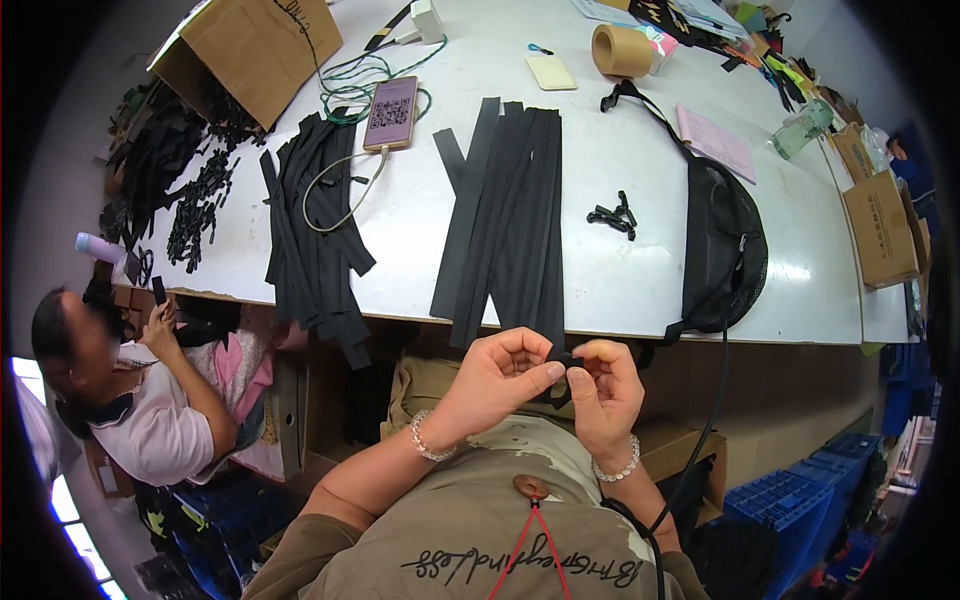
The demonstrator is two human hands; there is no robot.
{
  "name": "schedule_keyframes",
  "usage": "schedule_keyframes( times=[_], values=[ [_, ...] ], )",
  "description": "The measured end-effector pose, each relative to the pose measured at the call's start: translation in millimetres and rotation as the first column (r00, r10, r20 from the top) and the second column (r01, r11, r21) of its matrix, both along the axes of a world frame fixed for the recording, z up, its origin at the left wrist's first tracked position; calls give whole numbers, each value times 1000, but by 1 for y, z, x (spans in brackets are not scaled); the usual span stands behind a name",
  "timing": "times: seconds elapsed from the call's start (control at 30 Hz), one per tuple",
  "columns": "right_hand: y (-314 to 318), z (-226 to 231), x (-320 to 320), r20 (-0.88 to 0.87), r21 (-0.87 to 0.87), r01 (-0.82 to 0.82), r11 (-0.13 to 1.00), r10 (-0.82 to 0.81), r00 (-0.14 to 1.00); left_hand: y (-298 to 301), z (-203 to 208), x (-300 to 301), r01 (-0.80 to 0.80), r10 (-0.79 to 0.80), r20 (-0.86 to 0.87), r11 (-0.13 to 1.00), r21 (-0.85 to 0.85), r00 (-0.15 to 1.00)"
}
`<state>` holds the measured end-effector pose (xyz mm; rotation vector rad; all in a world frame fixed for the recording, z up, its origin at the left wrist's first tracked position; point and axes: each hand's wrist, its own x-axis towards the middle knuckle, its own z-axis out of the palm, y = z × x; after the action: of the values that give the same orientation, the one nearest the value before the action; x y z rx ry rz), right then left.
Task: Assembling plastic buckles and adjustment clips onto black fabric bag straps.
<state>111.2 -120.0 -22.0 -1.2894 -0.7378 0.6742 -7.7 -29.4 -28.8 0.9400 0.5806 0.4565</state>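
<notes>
Just off the table's front edge, my left hand (500,380) and my right hand (606,390) meet with their fingertips pinched together. Between them is the end of a black webbing strap (565,356); whether a small fitting is on it is hidden by my fingers. Directly beyond lies a long bundle of flat black straps (510,200), its near ends reaching the table edge. To the right of that bundle sits a small cluster of black plastic pieces (614,216). A second bundle of black straps (312,225) lies to the left, drooping over the edge.
A phone (391,112) with a cable rests by the left bundle. A black mesh waist bag (722,240) lies on the right, its cord running toward me. A cardboard box (250,55) spills black pieces (198,215) at far left. A co-worker (150,400) sits at left.
</notes>
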Motion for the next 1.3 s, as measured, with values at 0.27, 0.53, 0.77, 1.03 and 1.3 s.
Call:
schedule_keyframes(
  times=[0.27, 0.53, 0.77, 1.03, 1.3],
  values=[
    [-2, -7, 13, -142, -46, -204, 978, 195, 970, -2, 4, -1, 91, -64, -158, 981, 170, 985],
    [0, -14, 11, -248, 50, -155, 987, 162, 955, -7, 7, 4, 2, 22, -92, 965, 262, 996],
    [1, -19, 2, -549, 118, -72, 990, 126, 826, -6, 1, 11, -47, 76, -48, 900, 434, 996],
    [0, -6, 13, 200, -47, -73, 996, 81, 976, -2, 9, 5, 28, 50, -212, 936, 351, 976],
    [4, -1, 10, 241, 38, -48, 998, 37, 970, 0, 15, 5, 21, 78, -160, 842, 538, 984]
  ],
)
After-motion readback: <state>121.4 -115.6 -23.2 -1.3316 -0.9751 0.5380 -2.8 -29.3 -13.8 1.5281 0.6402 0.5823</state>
